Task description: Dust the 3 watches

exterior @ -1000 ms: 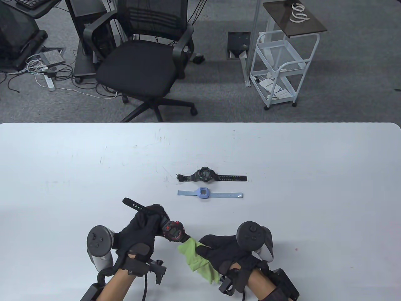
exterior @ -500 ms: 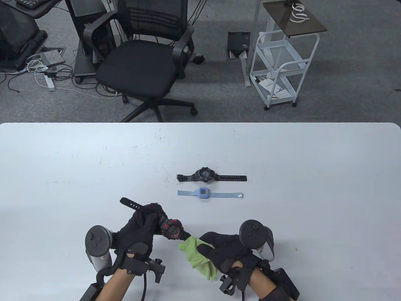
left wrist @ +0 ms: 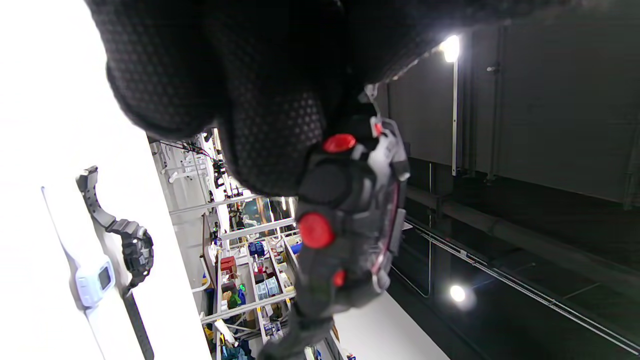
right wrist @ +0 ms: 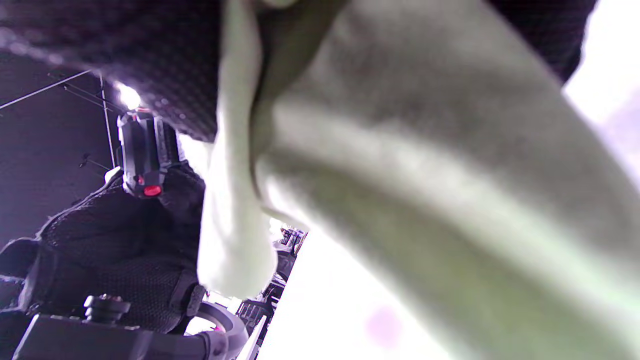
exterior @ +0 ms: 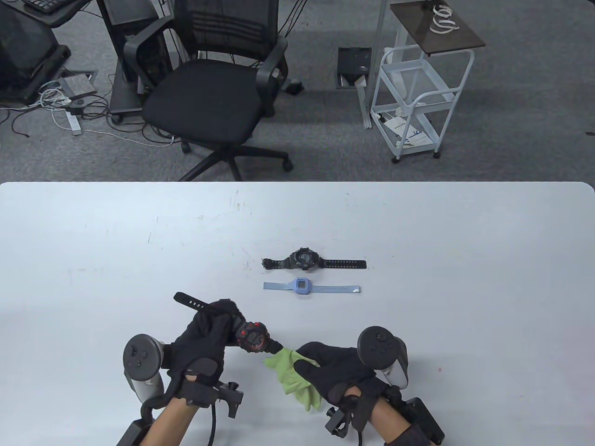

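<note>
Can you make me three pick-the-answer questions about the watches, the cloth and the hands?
1. Where is the blue watch?
A. On the table, just nearer the person than the black watch
B. On the chair
C. In the right hand

2. What colour is the cloth?
A. Red
B. Green
C. White

3. What is the left hand doing?
A. Lying flat on the table
B. Holding the cloth
C. Holding the red and black watch up off the table

Answers:
1 A: the table view shows it lying flat just below the black watch.
2 B: the cloth that the right hand holds is light green.
3 C: the left hand's fingers curl round its strap, and the left wrist view shows the watch raised.
</note>
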Tool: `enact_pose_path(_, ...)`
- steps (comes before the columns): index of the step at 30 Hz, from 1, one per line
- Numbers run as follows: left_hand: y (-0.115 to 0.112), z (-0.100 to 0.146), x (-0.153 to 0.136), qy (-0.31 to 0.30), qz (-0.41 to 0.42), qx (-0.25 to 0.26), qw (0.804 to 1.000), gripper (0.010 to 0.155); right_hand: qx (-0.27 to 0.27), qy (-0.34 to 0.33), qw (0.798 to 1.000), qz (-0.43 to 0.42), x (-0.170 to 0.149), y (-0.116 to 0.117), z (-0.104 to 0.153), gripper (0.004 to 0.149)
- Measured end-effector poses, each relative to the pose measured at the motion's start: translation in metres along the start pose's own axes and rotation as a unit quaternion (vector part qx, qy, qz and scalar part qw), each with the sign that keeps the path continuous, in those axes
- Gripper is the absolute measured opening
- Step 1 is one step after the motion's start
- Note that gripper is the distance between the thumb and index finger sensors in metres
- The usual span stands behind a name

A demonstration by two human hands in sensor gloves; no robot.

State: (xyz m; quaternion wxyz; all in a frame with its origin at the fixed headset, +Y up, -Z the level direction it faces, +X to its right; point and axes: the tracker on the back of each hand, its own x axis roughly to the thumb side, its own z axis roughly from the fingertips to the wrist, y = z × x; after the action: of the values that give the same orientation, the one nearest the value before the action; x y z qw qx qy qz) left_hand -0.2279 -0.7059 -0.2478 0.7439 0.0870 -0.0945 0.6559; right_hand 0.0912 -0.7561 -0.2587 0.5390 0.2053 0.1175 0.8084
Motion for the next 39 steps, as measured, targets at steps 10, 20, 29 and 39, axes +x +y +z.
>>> enact_pose_path(10, 0.001, 0.0, -0.001, 0.006, 0.003, 0.004, 1.0, 0.045, -0.012, 0.004, 1.0, -0.003, 0.0, -0.002, 0.002, 0.042)
enact_pose_path(20, 0.002, 0.0, -0.001, 0.003, 0.001, 0.008, 1.0, 0.045, -0.006, 0.0, 1.0, -0.004, 0.001, -0.005, 0.003, 0.043)
enact_pose_path(29, 0.005, 0.0, -0.003, 0.005, 0.001, 0.017, 1.0, 0.046, -0.018, 0.005, 1.0, 0.014, 0.003, -0.009, 0.004, 0.042)
enact_pose_path(39, 0.014, -0.002, -0.003, 0.011, 0.004, 0.035, 0.999, 0.046, -0.078, -0.067, 0.987, 0.123, 0.031, -0.029, 0.011, 0.043)
